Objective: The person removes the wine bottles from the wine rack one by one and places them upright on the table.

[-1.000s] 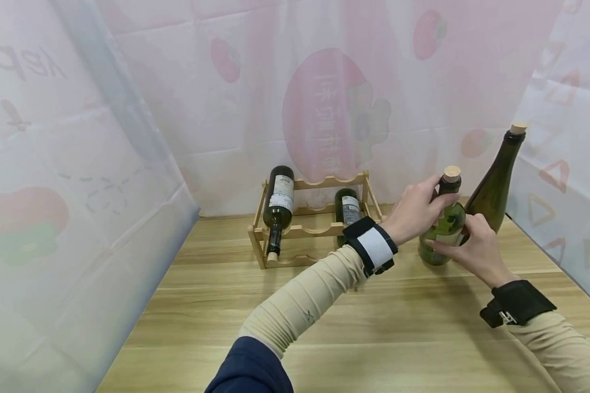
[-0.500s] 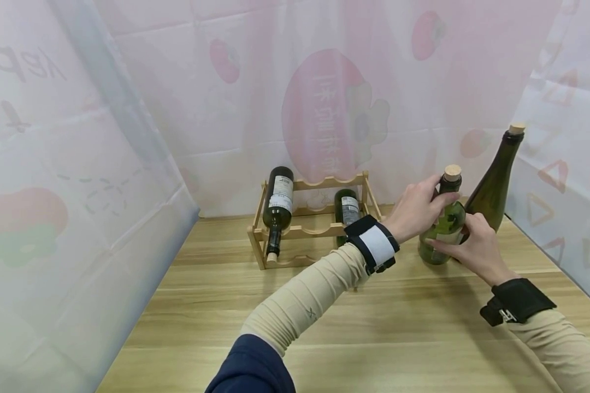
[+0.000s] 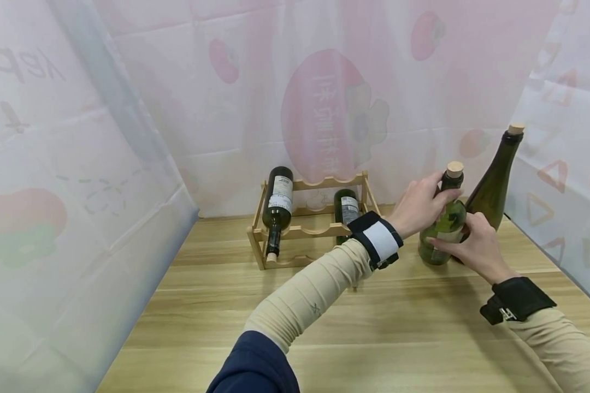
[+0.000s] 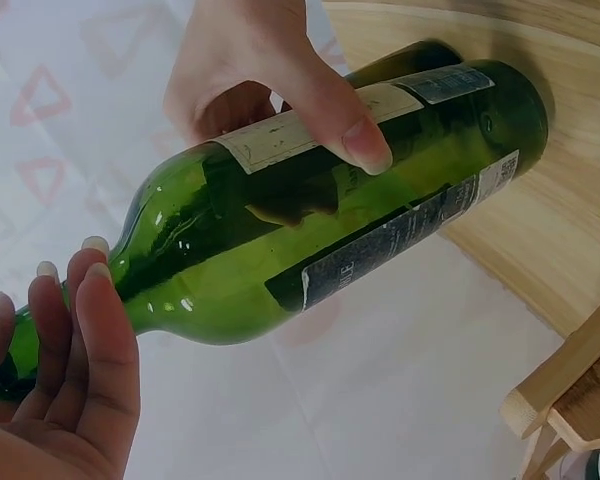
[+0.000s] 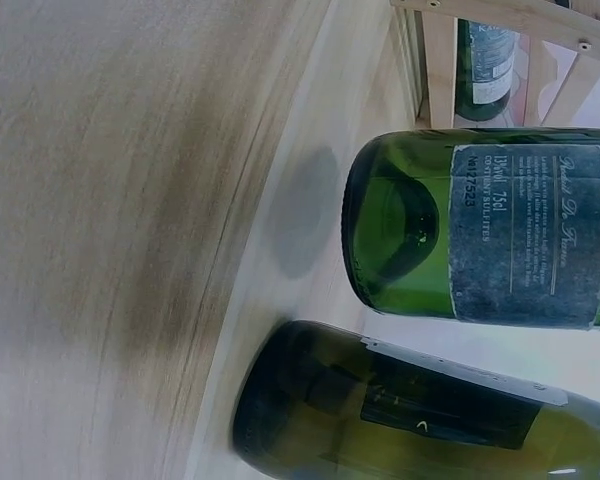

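A green wine bottle (image 3: 450, 218) with a cork in its mouth is between both hands at the right of the head view. My left hand (image 3: 419, 204) holds its neck, fingers and thumb curled around it in the left wrist view. My right hand (image 3: 479, 248) grips the labelled body, thumb across the front. In the right wrist view, the bottle's base (image 5: 390, 225) stands off the tabletop, a shadow patch showing beyond it. Right behind is a taller olive-green bottle (image 3: 494, 191), also corked, standing on the table and partly hidden by the right hand.
A wooden wine rack (image 3: 314, 232) stands left of the hands. A dark bottle (image 3: 278, 202) lies on its upper tier, corked neck toward me. Another green bottle (image 3: 346, 207) sits lower at its right, partly behind my left wrist. Printed curtains (image 3: 255, 136) enclose the table.
The held bottle's corked top has risen slightly and shifted a little right, my left hand moving with it. The right hand keeps its grip on the body, almost still.
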`<state>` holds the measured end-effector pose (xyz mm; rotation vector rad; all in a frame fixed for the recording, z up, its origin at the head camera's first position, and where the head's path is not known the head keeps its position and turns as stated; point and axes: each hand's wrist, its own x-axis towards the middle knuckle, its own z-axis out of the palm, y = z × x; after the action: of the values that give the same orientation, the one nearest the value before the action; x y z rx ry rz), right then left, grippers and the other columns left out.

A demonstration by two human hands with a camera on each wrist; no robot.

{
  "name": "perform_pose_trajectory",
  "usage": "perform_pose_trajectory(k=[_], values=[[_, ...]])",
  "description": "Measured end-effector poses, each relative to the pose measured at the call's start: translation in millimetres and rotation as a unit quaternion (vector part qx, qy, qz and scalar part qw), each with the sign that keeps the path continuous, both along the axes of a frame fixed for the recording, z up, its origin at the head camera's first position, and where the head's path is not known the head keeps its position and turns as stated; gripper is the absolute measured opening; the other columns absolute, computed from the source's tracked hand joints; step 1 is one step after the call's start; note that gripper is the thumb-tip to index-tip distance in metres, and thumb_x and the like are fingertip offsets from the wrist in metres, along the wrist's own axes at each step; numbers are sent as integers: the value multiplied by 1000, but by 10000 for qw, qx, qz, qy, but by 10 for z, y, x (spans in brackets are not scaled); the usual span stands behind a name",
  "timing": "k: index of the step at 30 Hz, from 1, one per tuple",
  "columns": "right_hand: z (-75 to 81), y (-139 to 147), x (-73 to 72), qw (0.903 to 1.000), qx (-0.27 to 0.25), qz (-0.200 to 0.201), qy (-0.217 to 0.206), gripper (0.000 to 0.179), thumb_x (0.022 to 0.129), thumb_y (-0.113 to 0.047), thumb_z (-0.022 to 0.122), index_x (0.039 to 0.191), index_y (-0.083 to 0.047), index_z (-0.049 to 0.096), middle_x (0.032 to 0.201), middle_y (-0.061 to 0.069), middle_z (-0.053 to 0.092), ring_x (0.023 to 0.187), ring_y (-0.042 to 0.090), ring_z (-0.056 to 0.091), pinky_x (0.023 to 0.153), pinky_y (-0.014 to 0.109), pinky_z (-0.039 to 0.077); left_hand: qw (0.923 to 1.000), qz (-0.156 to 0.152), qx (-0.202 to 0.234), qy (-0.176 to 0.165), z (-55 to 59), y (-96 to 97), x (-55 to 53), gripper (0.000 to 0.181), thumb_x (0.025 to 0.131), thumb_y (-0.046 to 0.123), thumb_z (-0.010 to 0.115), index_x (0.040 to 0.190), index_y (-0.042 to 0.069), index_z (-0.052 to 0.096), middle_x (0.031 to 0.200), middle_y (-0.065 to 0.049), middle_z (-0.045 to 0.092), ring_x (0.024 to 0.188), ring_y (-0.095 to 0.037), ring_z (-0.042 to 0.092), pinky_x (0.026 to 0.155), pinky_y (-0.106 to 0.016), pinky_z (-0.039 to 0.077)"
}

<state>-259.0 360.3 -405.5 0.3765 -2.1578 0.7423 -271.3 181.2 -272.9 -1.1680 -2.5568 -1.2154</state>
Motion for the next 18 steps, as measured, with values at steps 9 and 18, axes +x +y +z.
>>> perform_pose_trajectory(k=[9,18], values=[[1,3,25,9991,-124,-178,-370,52,57,-14,92,101,-4,66,79,7,58,74,9,38,63,22,27,9998,28,147,-117,13,48,-53,24,100,33,52,115,14,55,70,3,56,53,-5,54,48,-15,43],[17,7,19,9974,-164,-340,-611,45,62,-21,91,95,-5,66,75,5,53,71,11,40,59,23,30,9990,324,143,-271,48,143,-97,23,100,36,51,109,15,55,64,3,54,50,-6,54,46,-15,42]])
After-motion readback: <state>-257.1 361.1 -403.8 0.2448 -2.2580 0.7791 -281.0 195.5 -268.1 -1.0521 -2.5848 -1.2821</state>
